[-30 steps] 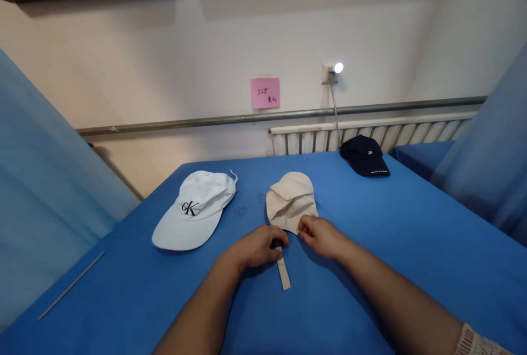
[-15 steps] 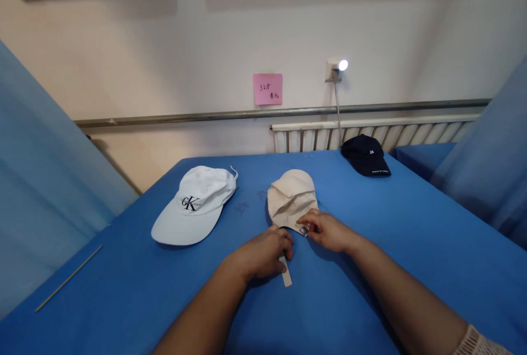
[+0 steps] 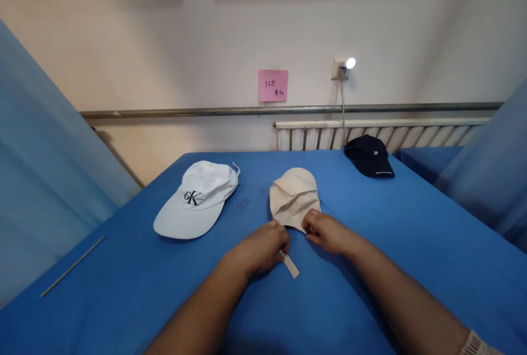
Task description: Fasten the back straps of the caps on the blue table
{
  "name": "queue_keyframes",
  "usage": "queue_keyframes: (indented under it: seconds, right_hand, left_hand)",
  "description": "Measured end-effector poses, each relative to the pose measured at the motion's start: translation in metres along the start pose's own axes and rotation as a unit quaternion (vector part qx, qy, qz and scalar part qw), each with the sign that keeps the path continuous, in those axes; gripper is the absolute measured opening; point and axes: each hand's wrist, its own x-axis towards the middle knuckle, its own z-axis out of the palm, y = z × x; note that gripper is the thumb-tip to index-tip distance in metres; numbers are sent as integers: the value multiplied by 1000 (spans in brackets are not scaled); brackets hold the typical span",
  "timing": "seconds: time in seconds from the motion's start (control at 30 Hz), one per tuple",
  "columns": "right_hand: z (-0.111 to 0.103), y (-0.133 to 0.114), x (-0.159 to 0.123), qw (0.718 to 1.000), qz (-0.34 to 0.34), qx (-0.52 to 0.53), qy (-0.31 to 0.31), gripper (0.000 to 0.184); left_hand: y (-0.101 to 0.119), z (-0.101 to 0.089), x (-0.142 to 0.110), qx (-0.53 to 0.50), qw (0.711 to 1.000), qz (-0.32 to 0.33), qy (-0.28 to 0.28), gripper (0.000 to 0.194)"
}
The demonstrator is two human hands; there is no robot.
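A beige baseball cap (image 3: 294, 196) lies on the blue-covered table, its rear opening toward me. My left hand (image 3: 267, 248) is closed around the cap's beige strap (image 3: 290, 265), whose free end sticks out below my fingers. At the right corner of the opening, my right hand (image 3: 327, 231) pinches the cap's edge, where a small metal buckle shows partly between the fingers. To the left lies a white cap (image 3: 201, 198) with black letters on its front.
A dark navy cap (image 3: 368, 156) sits at the table's far right corner. A thin stick (image 3: 73, 266) lies near the left edge. Blue curtains (image 3: 45, 179) hang on both sides. Behind the table are a radiator (image 3: 313, 138), a metal rail (image 3: 206, 112) and a pink note (image 3: 273, 85) on the wall.
My left fingers have closed more on the strap, and its free end has swung to the right. The buckle showed at my right fingertips half a second ago; now they mostly cover it.
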Motion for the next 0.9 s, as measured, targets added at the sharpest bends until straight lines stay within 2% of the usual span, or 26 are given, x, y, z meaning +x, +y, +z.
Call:
queue_keyframes:
  seconds: [0.1,0.2,0.23,0.3,0.37,0.43,0.53,0.63,0.77,0.9]
  right_hand:
    - [1,0,0,1000,-1,19,17,15]
    - [3,3,2,998,3,46,41,11]
    - [3,4,3,997,4,51,53,11]
    - [3,7,4,995,3,52,87,11]
    - [4,9,7,991,-4,52,123,12]
    - [4,9,8,988,-12,56,146,11]
    - [6,8,9,985,-23,67,157,9]
    - [7,6,8,984,-35,63,164,11]
    - [8,5,9,980,-42,66,180,14]
    - [13,8,12,975,-32,111,189,14]
  left_hand:
    - [-1,2,-1,-13,999,-42,7,20]
    - [-1,0,-3,-6,999,-39,21,3]
    - [-2,-2,-3,-7,999,-31,38,3]
    - [-2,-8,-3,-25,994,-19,105,6]
    - [-3,-12,-2,-70,977,-22,199,10]
    - [-5,-12,2,-149,946,-39,286,16]
    - [-9,-3,13,-284,893,-57,345,19]
    - [-14,11,26,-362,864,-70,342,22]
    - [-19,25,38,-404,858,-88,305,24]
    - [-20,30,41,-436,848,-81,292,24]
